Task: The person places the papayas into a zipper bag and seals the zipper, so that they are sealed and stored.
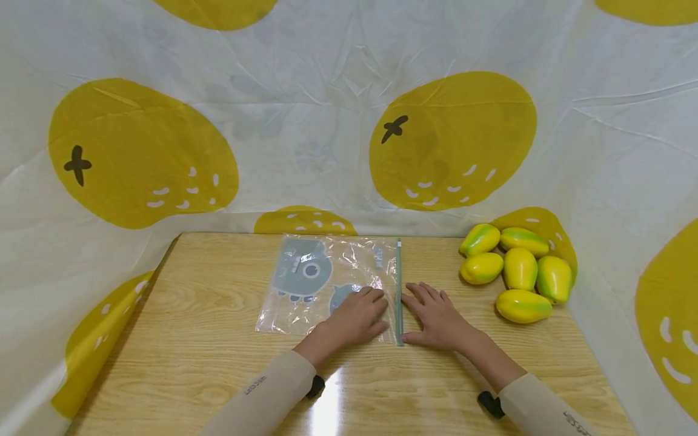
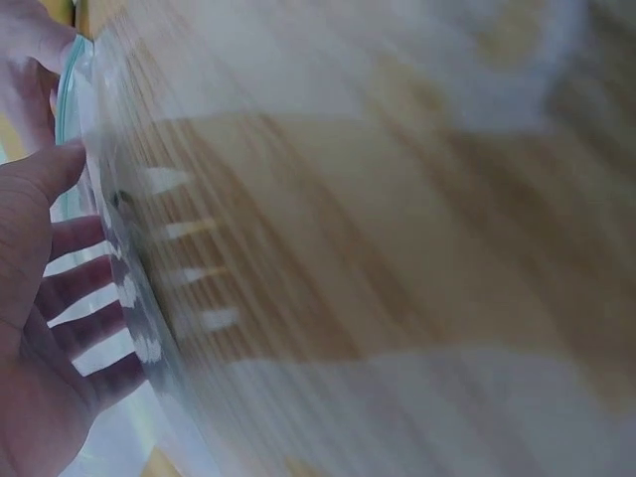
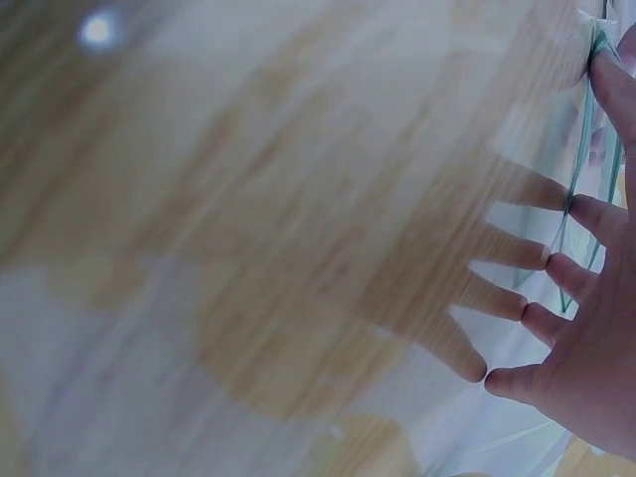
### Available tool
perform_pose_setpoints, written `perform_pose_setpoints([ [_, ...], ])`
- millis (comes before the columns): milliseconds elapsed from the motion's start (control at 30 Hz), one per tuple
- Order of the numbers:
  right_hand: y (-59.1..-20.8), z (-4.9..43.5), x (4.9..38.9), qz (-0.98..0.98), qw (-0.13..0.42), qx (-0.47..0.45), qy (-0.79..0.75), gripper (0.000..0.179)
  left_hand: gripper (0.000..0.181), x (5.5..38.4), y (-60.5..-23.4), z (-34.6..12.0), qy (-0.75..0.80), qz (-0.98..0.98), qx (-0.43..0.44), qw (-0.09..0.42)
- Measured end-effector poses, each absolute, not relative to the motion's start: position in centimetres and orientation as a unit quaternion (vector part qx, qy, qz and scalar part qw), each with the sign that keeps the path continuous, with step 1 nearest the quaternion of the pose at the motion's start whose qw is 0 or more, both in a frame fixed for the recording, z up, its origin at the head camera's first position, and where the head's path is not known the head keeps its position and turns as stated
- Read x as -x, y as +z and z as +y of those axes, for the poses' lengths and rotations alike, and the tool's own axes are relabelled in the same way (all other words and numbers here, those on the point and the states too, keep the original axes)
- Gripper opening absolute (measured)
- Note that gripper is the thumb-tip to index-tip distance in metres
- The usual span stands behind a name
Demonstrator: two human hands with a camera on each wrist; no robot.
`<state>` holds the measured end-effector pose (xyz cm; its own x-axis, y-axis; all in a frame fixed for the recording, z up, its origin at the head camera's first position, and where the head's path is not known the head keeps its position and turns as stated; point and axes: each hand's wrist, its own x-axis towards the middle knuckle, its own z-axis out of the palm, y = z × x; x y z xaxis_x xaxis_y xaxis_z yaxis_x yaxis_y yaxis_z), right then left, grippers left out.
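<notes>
A clear zip bag [image 1: 311,318] printed with blue-grey cartoon monsters lies flat on the wooden table, its green slider strip [image 1: 399,315] along the right side. My left hand [image 1: 357,315] rests on the bag's right part, fingers spread, as the left wrist view also shows. Just right of the strip, my right hand [image 1: 438,321] lies with spread fingers, thumb and fingertips right at the strip's edge. In the right wrist view its fingertips [image 3: 532,383] touch down on the shiny tabletop beside the green strip [image 3: 581,149]. Neither hand grips anything.
Several yellow-green mangoes or papayas [image 1: 520,269] sit in a cluster at the table's right side. A white cloth [image 1: 305,139] with large yellow fruit prints hangs behind and at both sides. The wooden table [image 1: 207,303] extends left of the bag.
</notes>
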<state>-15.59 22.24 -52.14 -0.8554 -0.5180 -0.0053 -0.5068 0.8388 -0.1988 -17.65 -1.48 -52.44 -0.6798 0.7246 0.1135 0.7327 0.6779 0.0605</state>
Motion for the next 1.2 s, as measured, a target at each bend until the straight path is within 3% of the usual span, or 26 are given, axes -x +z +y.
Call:
perform_pose_setpoints([
  [300,-52.1,22.1,15.6,0.959,0.036,0.264,-0.095,0.093,0.047,18.4,-53.2,-0.8,-0.092,-0.939,0.331,0.008],
  [700,-52.2,22.2,15.8,0.961,0.053,0.257,-0.090,0.095,0.079,18.6,-53.9,0.3,-0.118,-0.951,0.283,-0.030],
  [1000,-52.0,22.1,15.8,0.962,0.058,0.253,-0.086,0.094,0.067,18.5,-53.1,1.1,-0.120,-0.961,0.248,-0.027],
  [1200,-52.2,22.1,15.7,0.962,0.056,0.254,-0.085,0.094,0.073,18.5,-53.1,1.8,-0.119,-0.967,0.225,-0.026],
])
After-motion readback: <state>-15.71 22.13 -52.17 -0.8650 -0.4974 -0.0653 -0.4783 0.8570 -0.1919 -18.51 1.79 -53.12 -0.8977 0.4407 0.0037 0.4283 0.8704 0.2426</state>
